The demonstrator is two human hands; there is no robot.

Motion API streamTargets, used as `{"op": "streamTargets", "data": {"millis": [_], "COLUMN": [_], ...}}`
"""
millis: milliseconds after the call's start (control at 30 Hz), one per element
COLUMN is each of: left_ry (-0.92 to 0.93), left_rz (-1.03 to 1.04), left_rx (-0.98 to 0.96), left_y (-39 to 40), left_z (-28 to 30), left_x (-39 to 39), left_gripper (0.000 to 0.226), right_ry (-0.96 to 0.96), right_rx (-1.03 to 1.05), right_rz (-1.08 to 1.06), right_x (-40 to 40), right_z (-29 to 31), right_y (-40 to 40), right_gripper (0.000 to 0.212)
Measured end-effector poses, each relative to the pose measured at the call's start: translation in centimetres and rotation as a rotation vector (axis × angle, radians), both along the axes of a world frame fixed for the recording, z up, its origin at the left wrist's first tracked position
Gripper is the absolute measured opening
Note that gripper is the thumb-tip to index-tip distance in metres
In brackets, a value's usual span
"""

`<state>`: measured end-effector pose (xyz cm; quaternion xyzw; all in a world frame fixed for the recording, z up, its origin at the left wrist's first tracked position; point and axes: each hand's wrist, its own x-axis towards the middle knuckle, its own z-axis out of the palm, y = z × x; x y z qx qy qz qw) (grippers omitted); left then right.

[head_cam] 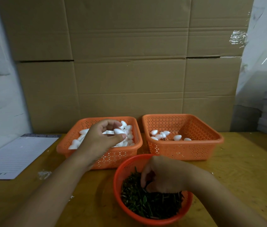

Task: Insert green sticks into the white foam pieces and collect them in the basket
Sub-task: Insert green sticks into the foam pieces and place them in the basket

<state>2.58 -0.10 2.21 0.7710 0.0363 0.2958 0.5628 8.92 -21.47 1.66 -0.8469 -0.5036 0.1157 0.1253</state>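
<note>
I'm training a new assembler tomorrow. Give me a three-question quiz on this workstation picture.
1. True or false: the left hand holds a white foam piece.
2. Where is the right hand reaching? A) round basket of green sticks B) lined notepad
3. Which square basket holds fewer foam pieces: the left basket or the right basket?

Key: 1 true; 2 A; 3 the right basket.

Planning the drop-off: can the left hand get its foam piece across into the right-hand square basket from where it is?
Probably yes. The left hand pinches a foam piece over the left basket; the right basket sits alongside, open-topped, nothing between.
</note>
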Motion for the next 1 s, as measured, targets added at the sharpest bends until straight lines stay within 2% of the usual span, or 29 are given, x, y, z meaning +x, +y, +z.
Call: {"op": "streamTargets", "data": {"millis": [267, 367, 433, 733, 1000], "left_ry": [-0.001, 0.003, 0.004, 0.011, -0.003], "left_rz": [-0.007, -0.007, -0.009, -0.007, -0.057], "left_rx": [0.024, 0.025, 0.025, -0.012, -0.072], "left_y": [-0.17, -0.12, -0.1, -0.23, -0.54], "left_z": [0.04, 0.01, 0.01, 0.09, 0.27], "left_x": [-0.05, -0.05, -0.05, -0.14, -0.22], "left_gripper": [0.023, 0.023, 0.022, 0.019, 0.025], "right_ry": [0.007, -0.02, -0.029, -0.058, -0.015], "right_rx": [0.052, -0.098, -0.146, 0.137, 0.326], "right_rz": [-0.033, -0.024, -0.006, -0.037, -0.077], "right_x": [-0.06, -0.08, -0.19, -0.1, -0.41], "right_z": [0.62, 0.66, 0.64, 0.67, 0.86], "right_y": [-0.11, -0.25, -0.29, 0.09, 0.2], "right_gripper": [0.028, 0.039, 0.039, 0.017, 0.02]}}
